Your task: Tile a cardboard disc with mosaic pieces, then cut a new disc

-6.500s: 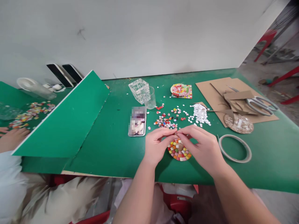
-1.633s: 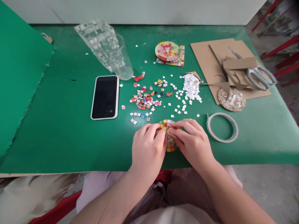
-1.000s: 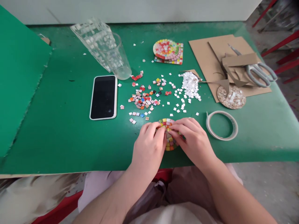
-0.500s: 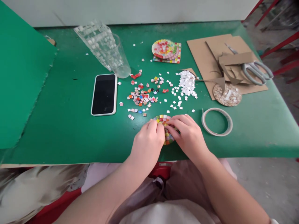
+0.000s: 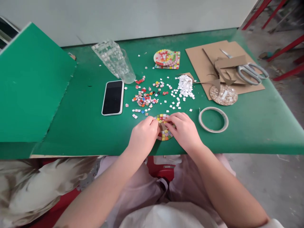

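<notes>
Hands [image 5: 143,135] just apart on mosaic disc [image 5: 163,127], grip unclear, grn tabletop [image 5: 83,126], gry wall [image 5: 142,17] bhnd

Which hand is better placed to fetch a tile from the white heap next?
Probably right: the right hand is at the right of the mosaic disc, nearer the white heap; the left hand, on its left, is farther.

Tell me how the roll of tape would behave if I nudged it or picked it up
The roll of tape lies flat on the green table, so a nudge would probably slide it, not roll it. Its thin ring suggests it is light. The free end sticks out, so it might snag.
</notes>
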`<action>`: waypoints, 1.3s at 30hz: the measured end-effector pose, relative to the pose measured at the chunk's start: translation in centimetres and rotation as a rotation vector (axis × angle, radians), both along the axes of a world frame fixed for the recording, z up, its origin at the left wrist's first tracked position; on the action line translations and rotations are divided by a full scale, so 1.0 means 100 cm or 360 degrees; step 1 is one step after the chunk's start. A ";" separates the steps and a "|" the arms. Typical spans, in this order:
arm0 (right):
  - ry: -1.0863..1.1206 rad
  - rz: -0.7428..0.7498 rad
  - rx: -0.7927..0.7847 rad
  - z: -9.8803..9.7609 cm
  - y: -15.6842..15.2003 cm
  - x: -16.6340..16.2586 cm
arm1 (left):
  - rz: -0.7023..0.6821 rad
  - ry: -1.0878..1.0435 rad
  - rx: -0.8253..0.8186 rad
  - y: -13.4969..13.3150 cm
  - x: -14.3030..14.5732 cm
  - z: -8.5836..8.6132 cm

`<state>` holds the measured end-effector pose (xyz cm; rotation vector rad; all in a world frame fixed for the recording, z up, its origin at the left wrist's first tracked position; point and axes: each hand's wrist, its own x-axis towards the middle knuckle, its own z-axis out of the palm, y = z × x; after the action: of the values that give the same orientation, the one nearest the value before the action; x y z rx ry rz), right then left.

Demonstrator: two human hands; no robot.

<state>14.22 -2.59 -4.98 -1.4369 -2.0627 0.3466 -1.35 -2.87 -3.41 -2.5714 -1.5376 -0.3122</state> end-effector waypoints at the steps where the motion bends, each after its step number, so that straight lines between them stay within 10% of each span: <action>1: 0.0007 -0.0002 -0.0009 0.000 0.000 0.000 | 0.0015 -0.0052 0.0047 -0.002 -0.001 -0.003; 15: 0.0040 -0.0018 0.0007 -0.001 0.001 0.001 | -0.0070 -0.0625 0.0014 -0.005 -0.009 -0.017; 39: 0.0170 -0.0125 -0.0091 0.004 0.001 0.005 | -0.0073 -0.0514 -0.0132 0.005 -0.002 -0.008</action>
<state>14.73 -2.48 -4.56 -1.4962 -1.9199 0.4436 -1.59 -2.38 -4.18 -2.7286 -1.6212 -0.7146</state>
